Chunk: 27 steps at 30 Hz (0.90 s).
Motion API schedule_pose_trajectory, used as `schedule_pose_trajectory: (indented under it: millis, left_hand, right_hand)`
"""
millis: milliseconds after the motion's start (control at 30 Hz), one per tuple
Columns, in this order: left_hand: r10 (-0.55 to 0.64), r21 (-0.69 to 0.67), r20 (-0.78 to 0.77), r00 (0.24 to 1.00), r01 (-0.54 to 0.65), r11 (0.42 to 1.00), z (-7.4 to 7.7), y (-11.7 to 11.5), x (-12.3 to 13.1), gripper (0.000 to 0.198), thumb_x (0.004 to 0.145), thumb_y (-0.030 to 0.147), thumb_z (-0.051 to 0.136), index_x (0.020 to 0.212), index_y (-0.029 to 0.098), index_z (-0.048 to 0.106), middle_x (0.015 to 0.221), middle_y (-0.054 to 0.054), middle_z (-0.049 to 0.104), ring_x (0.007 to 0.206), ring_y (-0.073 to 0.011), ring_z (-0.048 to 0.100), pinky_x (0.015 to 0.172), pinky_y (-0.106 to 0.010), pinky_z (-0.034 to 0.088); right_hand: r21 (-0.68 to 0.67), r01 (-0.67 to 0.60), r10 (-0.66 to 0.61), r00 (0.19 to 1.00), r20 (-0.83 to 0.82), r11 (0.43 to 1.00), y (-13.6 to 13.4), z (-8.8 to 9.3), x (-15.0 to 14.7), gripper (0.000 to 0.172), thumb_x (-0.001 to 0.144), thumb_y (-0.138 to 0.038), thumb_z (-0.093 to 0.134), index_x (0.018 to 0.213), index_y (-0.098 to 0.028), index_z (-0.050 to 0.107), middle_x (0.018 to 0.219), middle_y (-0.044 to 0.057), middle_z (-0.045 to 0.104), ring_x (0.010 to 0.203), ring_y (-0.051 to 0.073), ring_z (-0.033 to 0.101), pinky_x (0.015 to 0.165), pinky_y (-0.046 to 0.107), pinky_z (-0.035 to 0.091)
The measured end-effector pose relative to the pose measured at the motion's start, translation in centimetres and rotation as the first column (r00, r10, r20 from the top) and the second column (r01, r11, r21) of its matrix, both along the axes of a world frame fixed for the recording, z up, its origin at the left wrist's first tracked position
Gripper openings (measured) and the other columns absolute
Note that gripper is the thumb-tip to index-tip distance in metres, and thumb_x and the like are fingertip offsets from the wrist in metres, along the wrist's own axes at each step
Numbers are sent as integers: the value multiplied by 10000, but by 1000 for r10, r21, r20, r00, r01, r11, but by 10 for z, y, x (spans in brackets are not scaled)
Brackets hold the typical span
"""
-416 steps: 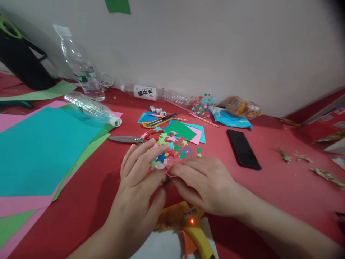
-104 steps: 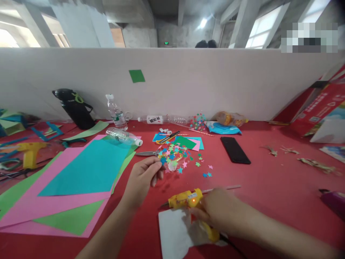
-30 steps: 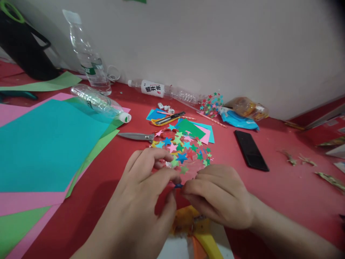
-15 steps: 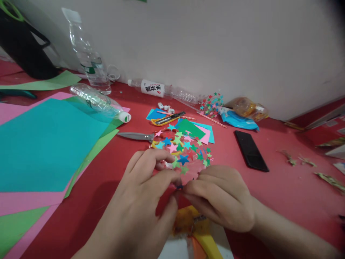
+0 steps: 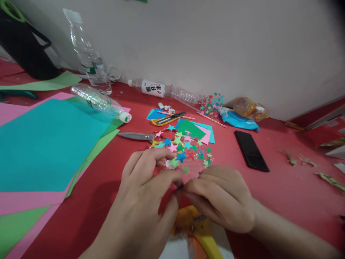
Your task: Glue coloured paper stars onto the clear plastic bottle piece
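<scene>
My left hand (image 5: 148, 190) and my right hand (image 5: 221, 198) meet with pinched fingertips at the middle. Between them shows a tiny dark piece, mostly covered by the fingers, too small to name. Right behind the fingers lies a clear plastic piece (image 5: 196, 167) covered with colourful paper stars (image 5: 181, 157). The scissors (image 5: 136, 136) lie behind my left hand, their yellow handles partly under the stars. Below the hands is a yellow and orange object (image 5: 203, 239) on a white surface, partly hidden by my hands.
Beyond the stars lie a yellow utility knife (image 5: 168, 118) and small coloured papers (image 5: 191, 128). Large coloured sheets (image 5: 51, 144) cover the left, with a plastic bottle (image 5: 99, 102) on its side. A black phone (image 5: 252, 151) lies at right. More bottles stand or lie along the wall.
My left fingertips have closed in on my right ones, and the dark blue bit between them is more covered. The blue star behind the fingers has shifted slightly left and up.
</scene>
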<state>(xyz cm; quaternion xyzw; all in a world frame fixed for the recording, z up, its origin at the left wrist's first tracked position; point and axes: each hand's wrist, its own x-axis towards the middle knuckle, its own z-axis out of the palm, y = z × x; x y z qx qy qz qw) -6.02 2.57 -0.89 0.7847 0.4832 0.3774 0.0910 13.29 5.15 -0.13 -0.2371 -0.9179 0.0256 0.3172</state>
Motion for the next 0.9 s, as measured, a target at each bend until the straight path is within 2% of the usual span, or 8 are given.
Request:
schedule_pose_trajectory:
  millis: [233,367,667,900]
  left_hand:
    - [20,-3,12,1000,-20,1000,2,-1,0,233,809,91,516,896,287,606,1172,-38,524,1060,-261,483,839,-426,441]
    - [42,-8,3,999,-42,999,2,-1,0,176,826,126,526,855,275,615,1187,-45,516,1072,-270,466,850,-438,430]
    - [75,25,-13,997,-74,997,2,0,0,199,833,141,530,847,288,663,1266,-27,530,1115,-289,466,868,-465,439]
    - [86,34,24,996,-86,996,-3,7,-3,151,839,178,571,761,272,661,1395,-1,483,1260,-312,434,994,-549,399]
  right_hand:
    - [34,48,-48,999,7,998,2,1,-2,76,906,-131,545,856,-161,593,598,-22,590,530,106,459,519,255,317]
    - [31,66,-66,998,14,997,1,1,-3,113,908,-106,516,849,-158,597,588,-30,580,515,99,458,521,246,296]
    - [75,73,-74,997,9,995,2,0,-6,164,908,-95,509,798,-143,620,589,-19,591,526,103,468,530,243,314]
    - [100,85,-87,996,20,991,1,-2,-6,176,935,-124,491,832,-144,632,617,-9,631,523,103,507,517,244,321]
